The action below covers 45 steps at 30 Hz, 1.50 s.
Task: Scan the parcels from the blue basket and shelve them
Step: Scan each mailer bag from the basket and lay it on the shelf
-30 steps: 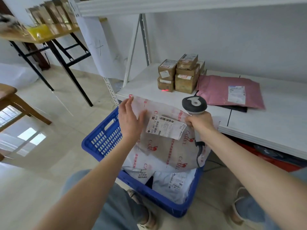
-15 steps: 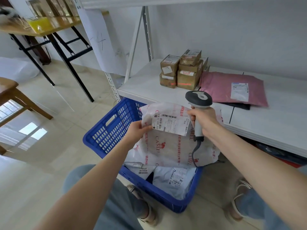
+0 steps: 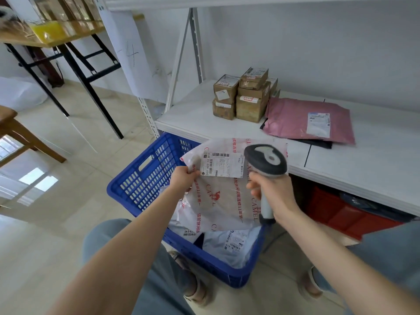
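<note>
- Two hands are over the blue basket (image 3: pixel 127 185): the left hand (image 3: pixel 183 179) pinches the white parcel (image 3: pixel 225 201) by its left edge
- The right hand (image 3: pixel 272 194) grips the scanner (image 3: pixel 266 160) handle, head beside the label (image 3: pixel 221 164)
- Brown boxes (image 3: pixel 247 108) and a pink mailer (image 3: pixel 291 119) sit on the shelf (image 3: pixel 363 160)

Parcel storeroom: white metal shelving (image 3: pixel 341 160) holding labelled cartons (image 3: pixel 243 96), pink mailer (image 3: pixel 293 117); tiled floor (image 3: pixel 56 201).

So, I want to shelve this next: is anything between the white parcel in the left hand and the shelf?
Nothing visible does. The left hand pinches the white parcel right before the front edge of the shelf; the shelf is bare in front of the cardboard boxes and to their left. The pink mailer lies further right.
</note>
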{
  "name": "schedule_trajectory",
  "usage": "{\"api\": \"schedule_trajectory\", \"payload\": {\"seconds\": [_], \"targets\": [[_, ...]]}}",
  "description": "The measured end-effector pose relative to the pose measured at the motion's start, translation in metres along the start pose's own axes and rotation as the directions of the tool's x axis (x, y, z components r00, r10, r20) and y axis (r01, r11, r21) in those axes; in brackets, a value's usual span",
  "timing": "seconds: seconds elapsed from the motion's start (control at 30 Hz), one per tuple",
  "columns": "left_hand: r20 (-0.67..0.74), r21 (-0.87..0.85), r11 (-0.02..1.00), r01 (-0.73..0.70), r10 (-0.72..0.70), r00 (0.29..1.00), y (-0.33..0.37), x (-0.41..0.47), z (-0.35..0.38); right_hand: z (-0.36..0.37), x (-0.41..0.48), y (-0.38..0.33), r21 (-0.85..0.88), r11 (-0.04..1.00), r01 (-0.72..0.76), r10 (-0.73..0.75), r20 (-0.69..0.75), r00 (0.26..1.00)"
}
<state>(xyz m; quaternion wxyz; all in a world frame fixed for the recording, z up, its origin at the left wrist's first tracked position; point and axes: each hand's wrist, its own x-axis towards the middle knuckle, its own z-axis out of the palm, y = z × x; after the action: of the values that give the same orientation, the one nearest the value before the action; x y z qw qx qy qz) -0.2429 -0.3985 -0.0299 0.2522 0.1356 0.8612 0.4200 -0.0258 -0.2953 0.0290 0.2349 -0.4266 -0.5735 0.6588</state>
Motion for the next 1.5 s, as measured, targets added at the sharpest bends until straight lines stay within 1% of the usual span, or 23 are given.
{"api": "schedule_trajectory", "payload": {"seconds": [0.17,0.27,0.37,0.5,0.73,1.1,1.5], "targets": [[0.062,-0.043,0.998,0.036,-0.033,0.998,-0.003,-0.012,0.017,0.002,-0.032,0.026,-0.040,0.995,-0.089,0.090,0.016,0.996],[0.094,-0.069,0.996,0.056,-0.049,0.994,-0.004,-0.018,0.026,0.002,-0.040,0.029,-0.044,0.993,-0.113,0.113,0.001,0.994],[0.115,-0.123,0.989,0.085,-0.071,0.991,-0.004,-0.020,0.034,0.001,-0.045,0.029,-0.061,0.992,-0.106,0.106,-0.006,0.994],[0.106,-0.157,0.983,0.099,-0.083,0.991,-0.003,-0.020,0.042,0.001,-0.048,0.030,-0.084,0.991,-0.102,0.100,-0.025,0.995],[0.109,-0.154,0.983,0.099,-0.082,0.991,-0.005,-0.020,0.045,0.002,-0.048,0.029,-0.128,0.987,-0.098,0.095,-0.029,0.995],[0.117,-0.187,0.975,0.121,-0.100,0.988,-0.007,-0.020,0.044,0.004,-0.048,0.026,-0.124,0.986,-0.114,0.109,-0.042,0.993],[0.120,-0.199,0.973,0.117,-0.094,0.988,-0.008,-0.018,0.040,0.009,-0.047,0.025,-0.134,0.987,-0.091,0.091,-0.008,0.996]]}}
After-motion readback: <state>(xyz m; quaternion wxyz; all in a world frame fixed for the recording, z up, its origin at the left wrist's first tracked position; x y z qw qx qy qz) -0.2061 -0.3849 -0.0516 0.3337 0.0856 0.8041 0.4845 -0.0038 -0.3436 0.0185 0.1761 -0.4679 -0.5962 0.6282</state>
